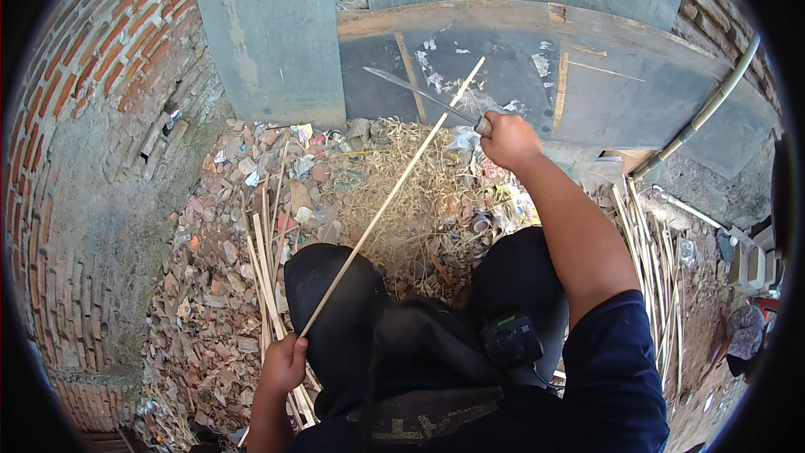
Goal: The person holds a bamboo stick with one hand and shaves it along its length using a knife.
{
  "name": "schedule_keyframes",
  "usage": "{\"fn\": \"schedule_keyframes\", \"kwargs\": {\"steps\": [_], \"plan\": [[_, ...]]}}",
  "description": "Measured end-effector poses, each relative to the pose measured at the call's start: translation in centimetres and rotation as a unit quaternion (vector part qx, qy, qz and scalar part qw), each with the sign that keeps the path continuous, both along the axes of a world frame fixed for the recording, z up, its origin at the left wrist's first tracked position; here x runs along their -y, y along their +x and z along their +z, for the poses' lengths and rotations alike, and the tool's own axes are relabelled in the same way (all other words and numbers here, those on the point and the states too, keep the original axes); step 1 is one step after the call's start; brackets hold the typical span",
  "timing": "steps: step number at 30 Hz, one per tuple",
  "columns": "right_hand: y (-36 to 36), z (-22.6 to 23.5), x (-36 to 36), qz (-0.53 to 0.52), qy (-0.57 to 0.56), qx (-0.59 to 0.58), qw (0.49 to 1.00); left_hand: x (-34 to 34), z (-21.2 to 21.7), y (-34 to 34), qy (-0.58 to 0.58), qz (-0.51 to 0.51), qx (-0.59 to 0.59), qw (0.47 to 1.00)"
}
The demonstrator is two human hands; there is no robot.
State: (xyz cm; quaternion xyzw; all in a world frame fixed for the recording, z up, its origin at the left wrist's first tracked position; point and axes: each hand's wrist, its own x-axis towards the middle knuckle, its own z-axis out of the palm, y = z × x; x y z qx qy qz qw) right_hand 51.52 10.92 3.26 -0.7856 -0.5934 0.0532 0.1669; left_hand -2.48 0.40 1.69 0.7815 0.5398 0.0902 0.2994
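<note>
The left hand [283,365] is gripping a long stick [390,197] by its lower end, fingers clamped round it — the right hand [507,138] is clenching a knife [419,94] whose blade is crossing the stick's far end.

Single head-worn fisheye view, looking steeply down over the seated person's lap to the littered ground [210,285]. Forearms enter from the lower edge, close to the lens. Brick wall [92,117] bends along the left rim; boards [277,42] stand ahead.

Left hand [283,365] holds a bamboo strip [390,199]; right hand [506,139] grips a knife [419,92].
</note>
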Motion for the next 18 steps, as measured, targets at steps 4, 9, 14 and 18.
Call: {"fn": "schedule_keyframes", "kwargs": {"steps": [4,9,14,18], "plan": [[-0.5,-1.2,0.3,0.043,-0.004,0.002,0.999,0.2,-0.1,-0.4,-0.019,0.004,0.002,1.0],[-4.7,1.2,1.2,0.213,0.002,0.071,0.974,0.6,-0.9,-0.6,-0.015,0.015,0.017,1.0],[-1.5,-0.1,-0.1,0.065,-0.036,0.068,0.995,0.3,-0.1,1.2,0.03,0.015,-0.013,0.999],[-3.8,0.5,-0.5,0.107,-0.043,0.091,0.989,-0.3,0.3,0.5,-0.042,0.026,-0.003,0.999]]}}
